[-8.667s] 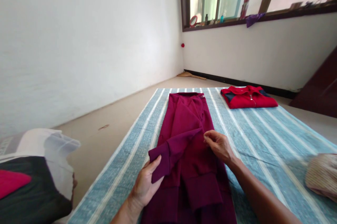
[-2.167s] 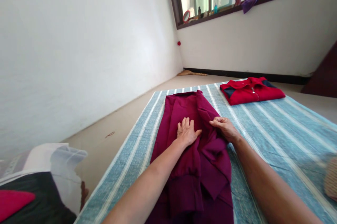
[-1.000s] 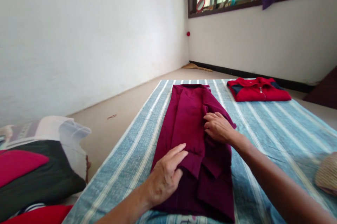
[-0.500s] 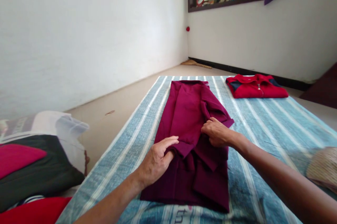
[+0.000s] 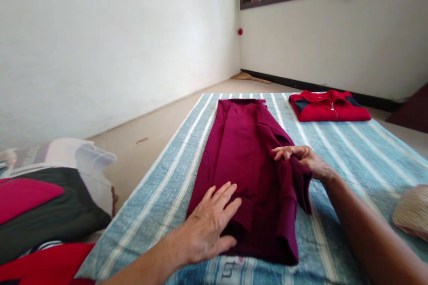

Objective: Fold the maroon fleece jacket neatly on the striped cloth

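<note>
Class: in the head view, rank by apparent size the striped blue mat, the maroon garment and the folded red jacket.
1. striped blue mat
2. maroon garment
3. folded red jacket, though it lies farther from the camera, so its true size is unsure.

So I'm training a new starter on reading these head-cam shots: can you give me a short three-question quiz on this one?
1. True or false: the left hand lies flat, palm down, on the maroon garment.
2. What is the right hand doing? A) pinching up a fold at the garment's right edge B) resting on the folded red jacket C) touching the wall
3. What do both garments lie on?

Key
1. True.
2. A; its fingers grip a raised fold of maroon cloth.
3. The blue striped sheet.
</note>
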A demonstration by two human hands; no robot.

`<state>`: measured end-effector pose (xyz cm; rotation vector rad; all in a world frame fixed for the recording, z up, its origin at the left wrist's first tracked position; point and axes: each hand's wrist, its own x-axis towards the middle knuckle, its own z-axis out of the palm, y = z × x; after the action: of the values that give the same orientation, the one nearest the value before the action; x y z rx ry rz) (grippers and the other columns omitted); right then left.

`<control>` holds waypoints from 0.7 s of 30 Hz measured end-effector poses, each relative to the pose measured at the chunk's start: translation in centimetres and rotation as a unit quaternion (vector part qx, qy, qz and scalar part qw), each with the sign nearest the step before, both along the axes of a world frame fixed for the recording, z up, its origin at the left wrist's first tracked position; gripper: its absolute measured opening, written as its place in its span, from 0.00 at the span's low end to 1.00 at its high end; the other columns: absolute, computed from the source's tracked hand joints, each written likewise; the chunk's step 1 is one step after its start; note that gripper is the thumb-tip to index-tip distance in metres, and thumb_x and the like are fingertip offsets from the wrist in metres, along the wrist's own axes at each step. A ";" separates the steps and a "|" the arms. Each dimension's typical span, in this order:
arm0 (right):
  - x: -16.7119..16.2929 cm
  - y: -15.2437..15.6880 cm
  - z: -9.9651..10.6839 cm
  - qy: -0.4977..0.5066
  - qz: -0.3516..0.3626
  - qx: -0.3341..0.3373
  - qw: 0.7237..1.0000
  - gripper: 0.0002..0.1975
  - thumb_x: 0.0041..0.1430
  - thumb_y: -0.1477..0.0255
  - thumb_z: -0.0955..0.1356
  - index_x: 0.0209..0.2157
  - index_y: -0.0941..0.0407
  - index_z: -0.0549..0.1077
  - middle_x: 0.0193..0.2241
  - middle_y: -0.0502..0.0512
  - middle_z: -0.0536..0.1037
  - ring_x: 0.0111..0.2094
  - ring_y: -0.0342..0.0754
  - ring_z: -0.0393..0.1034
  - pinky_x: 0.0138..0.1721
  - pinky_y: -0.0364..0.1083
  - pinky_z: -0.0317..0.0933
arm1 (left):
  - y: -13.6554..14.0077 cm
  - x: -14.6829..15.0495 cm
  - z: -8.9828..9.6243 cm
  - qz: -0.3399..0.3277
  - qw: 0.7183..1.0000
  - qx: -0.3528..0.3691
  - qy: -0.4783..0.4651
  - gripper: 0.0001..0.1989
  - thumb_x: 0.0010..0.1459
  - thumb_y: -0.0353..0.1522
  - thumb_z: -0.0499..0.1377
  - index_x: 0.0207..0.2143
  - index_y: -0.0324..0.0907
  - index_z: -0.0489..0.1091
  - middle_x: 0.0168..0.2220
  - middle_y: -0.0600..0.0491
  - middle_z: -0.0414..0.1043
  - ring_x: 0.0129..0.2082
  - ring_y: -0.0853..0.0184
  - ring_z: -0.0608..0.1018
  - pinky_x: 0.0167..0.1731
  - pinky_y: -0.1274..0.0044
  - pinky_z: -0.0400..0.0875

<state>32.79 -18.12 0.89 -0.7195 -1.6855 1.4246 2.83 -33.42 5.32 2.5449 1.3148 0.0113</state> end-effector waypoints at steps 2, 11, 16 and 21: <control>-0.2 0.0 0.0 0.003 0.003 -0.012 1.000 0.11 0.46 0.63 0.75 0.23 0.53 0.72 0.33 0.57 0.79 0.51 0.59 0.67 0.54 0.57 0.56 | -0.1 0.1 0.5 -0.002 1.000 0.003 0.005 0.36 0.47 0.40 0.65 0.58 0.41 0.60 0.65 0.39 0.50 0.64 0.49 0.54 0.58 0.53 0.53; -0.7 0.1 -0.6 0.003 -0.013 -0.030 0.999 0.11 0.44 0.66 0.76 0.23 0.54 0.72 0.33 0.55 0.79 0.49 0.58 0.68 0.55 0.57 0.56 | 0.5 1.5 -0.1 -0.068 0.994 0.080 0.009 0.22 0.54 0.27 0.56 0.53 0.40 0.64 0.61 0.42 0.59 0.62 0.55 0.59 0.59 0.61 0.56; -0.9 0.1 -0.9 0.017 -0.007 -0.026 0.999 0.09 0.44 0.68 0.76 0.25 0.54 0.73 0.33 0.55 0.79 0.47 0.56 0.69 0.54 0.55 0.57 | 0.2 2.1 -1.7 0.015 0.991 0.119 -0.059 0.13 0.58 0.29 0.54 0.46 0.39 0.69 0.53 0.44 0.71 0.56 0.59 0.70 0.55 0.67 0.65; -0.9 0.2 -1.1 0.013 -0.003 -0.028 1.000 0.10 0.43 0.68 0.76 0.26 0.54 0.72 0.34 0.56 0.79 0.47 0.57 0.69 0.54 0.56 0.56 | -0.1 1.7 -2.2 -0.022 0.993 0.102 -0.056 0.26 0.56 0.47 0.57 0.49 0.37 0.69 0.55 0.39 0.67 0.59 0.51 0.65 0.56 0.59 0.62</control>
<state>31.88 -17.89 -0.25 -0.7340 -1.6282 1.4748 4.57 -33.55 3.10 2.6960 1.2718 0.2904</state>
